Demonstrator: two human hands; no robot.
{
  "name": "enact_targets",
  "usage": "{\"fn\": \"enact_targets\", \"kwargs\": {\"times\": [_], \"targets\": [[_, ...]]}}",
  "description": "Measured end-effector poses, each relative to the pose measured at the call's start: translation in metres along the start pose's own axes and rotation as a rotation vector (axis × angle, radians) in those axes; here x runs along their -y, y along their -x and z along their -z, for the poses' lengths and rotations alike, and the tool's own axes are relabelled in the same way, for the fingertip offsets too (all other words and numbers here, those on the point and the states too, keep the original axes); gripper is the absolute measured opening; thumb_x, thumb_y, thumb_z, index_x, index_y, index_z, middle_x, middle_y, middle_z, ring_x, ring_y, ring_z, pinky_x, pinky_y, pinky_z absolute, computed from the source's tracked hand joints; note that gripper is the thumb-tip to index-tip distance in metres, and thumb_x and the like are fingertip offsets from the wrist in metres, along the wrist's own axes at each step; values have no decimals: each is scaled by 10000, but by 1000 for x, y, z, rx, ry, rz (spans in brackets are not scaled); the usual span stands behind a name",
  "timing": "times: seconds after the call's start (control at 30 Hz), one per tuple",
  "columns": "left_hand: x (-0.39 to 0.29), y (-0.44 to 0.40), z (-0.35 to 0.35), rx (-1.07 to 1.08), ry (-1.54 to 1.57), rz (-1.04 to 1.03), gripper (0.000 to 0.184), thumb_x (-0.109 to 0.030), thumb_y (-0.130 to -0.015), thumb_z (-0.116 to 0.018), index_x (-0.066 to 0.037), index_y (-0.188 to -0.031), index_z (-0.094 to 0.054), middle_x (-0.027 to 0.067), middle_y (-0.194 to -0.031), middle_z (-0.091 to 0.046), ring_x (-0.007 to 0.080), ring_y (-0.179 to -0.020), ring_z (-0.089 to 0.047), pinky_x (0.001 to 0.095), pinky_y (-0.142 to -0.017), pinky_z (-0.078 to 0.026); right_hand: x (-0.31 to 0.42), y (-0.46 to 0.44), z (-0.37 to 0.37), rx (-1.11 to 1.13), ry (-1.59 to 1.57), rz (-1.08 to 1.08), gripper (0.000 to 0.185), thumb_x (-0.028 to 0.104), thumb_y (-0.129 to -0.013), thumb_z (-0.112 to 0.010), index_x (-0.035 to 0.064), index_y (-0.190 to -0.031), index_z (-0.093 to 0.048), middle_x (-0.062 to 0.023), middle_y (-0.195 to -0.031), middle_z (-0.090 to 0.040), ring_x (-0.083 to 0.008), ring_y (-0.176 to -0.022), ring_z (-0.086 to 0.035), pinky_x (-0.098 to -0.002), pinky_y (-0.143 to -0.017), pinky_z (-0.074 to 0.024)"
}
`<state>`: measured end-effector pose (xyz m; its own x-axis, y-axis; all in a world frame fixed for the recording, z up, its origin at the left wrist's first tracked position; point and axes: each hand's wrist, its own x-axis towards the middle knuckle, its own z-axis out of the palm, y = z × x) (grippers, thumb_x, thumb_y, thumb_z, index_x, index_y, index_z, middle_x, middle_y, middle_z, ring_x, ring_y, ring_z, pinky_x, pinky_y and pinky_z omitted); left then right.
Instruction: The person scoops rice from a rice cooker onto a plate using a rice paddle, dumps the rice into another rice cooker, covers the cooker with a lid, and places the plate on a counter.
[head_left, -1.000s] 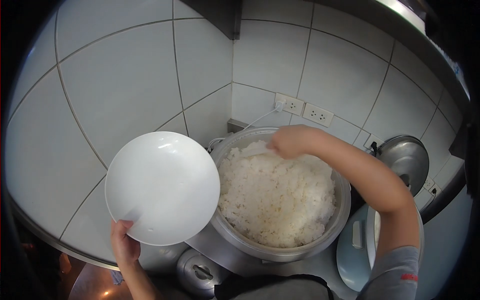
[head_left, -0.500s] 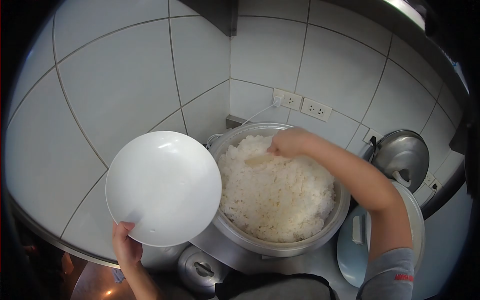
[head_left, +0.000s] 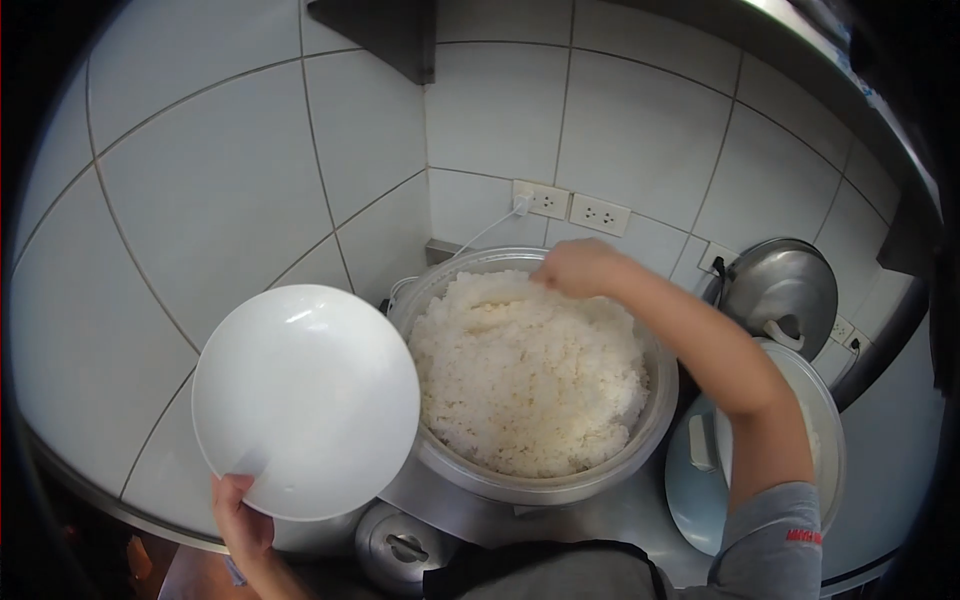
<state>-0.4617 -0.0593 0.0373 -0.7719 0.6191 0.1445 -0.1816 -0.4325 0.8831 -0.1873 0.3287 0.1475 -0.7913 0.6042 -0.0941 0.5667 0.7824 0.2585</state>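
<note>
My left hand [head_left: 243,520] grips a white round plate [head_left: 310,400] by its lower left rim, thumb on top. Nothing lies on the plate, and it is held to the left of a large metal rice cooker pot [head_left: 520,488]. Cooked white rice [head_left: 530,380] fills the pot nearly to the rim. Over the far side of the rice, my right hand [head_left: 580,268] is closed around the handle of a rice paddle. The paddle's blade is hardly distinguishable from the rice now. A shallow hollow shows in the rice left of that hand.
A small lidded metal pot [head_left: 400,550] stands below the plate. At the right are a large metal lid [head_left: 780,290], a light blue lid [head_left: 690,500] and another pale container [head_left: 825,430]. Wall sockets [head_left: 600,214], one with a white plug and cord, sit behind the pot on the tiled wall.
The rice paddle, plain to see before, has sunk almost out of sight at the rice's far side. The view has shifted slightly; my left hand still holds the plate.
</note>
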Motion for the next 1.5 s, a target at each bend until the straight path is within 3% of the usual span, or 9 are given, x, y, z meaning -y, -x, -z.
{"fn": "enact_targets", "kwargs": {"times": [0.17, 0.43, 0.57, 0.7, 0.8, 1.0, 1.07, 1.17, 1.5], "targets": [[-3, 6, 2, 6, 17, 15, 522, -121, -717, -484, 27, -1215, -429, 127, -1155, -508, 253, -1072, -490, 366, -932, -378, -20, 84, -36, -20, 172, -77, 247, 107, -811, -476, 53, -1014, -606, -125, -864, -638, -298, -797, -642, -405, -648, -522], [3, 2, -9, 33, 46, 38, 538, -116, -718, -495, 16, -1233, -412, 133, -1154, -500, 256, -1062, -493, 375, -920, -393, 10, 165, -51, -171, -16, -70, 279, 105, -794, -490, 17, -1051, -551, -164, -879, -629, -321, -772, -637, -424, -633, -522], [4, 3, -6, 44, 58, 75, 541, -115, -715, -500, 10, -1235, -413, 131, -1149, -501, 258, -1058, -494, 378, -917, -396, -24, 164, -36, -33, -57, -303, 301, 88, -792, -479, 11, -1073, -552, -177, -807, -634, -348, -778, -631, -429, -649, -520], [6, 4, -10, 47, 49, 83, 547, -114, -713, -502, 7, -1238, -413, 131, -1154, -499, 262, -1060, -493, 381, -918, -396, 7, 177, -91, -18, -82, -266, 295, 116, -796, -495, 50, -1072, -577, -189, -818, -634, -366, -770, -631, -443, -647, -519], [10, 0, -3, 60, 68, 85, 547, -110, -713, -502, 7, -1240, -413, 131, -1159, -497, 263, -1067, -490, 382, -919, -395, 0, 197, -49, 62, -72, -237, 326, 93, -790, -496, 46, -1106, -565, -181, -830, -634, -355, -793, -631, -431, -661, -521], [8, -1, -16, 20, 81, 85, 545, -103, -714, -502, 9, -1239, -413, 134, -1170, -494, 268, -1081, -485, 382, -928, -391, 64, 167, -28, -159, -52, 32, 453, 32, -782, -474, 23, -1235, -476, -143, -995, -606, -317, -695, -631, -401, -573, -511], [8, 2, -18, 3, 80, 76, 545, -103, -713, -503, 11, -1238, -414, 135, -1172, -494, 269, -1082, -485, 382, -932, -388, 98, 164, -38, -100, -27, 136, 468, 43, -767, -473, -64, -1223, -457, -153, -855, -607, -290, -691, -637, -380, -571, -515], [8, 3, -7, 34, 76, 87, 539, -104, -717, -502, 13, -1237, -415, 131, -1171, -494, 268, -1080, -485, 379, -932, -386, 110, 174, -35, -23, -57, 163, 473, 47, -765, -483, -76, -1221, -453, -151, -830, -600, -276, -670, -634, -359, -553, -511], [6, 8, -1, 21, 72, 70, 518, -103, -728, -502, 11, -1226, -422, 127, -1165, -498, 260, -1073, -487, 377, -931, -384, 89, 127, -3, -138, -66, 193, 373, 68, -801, -477, -37, -1156, -517, -148, -856, -621, -297, -740, -636, -402, -618, -515]]}}
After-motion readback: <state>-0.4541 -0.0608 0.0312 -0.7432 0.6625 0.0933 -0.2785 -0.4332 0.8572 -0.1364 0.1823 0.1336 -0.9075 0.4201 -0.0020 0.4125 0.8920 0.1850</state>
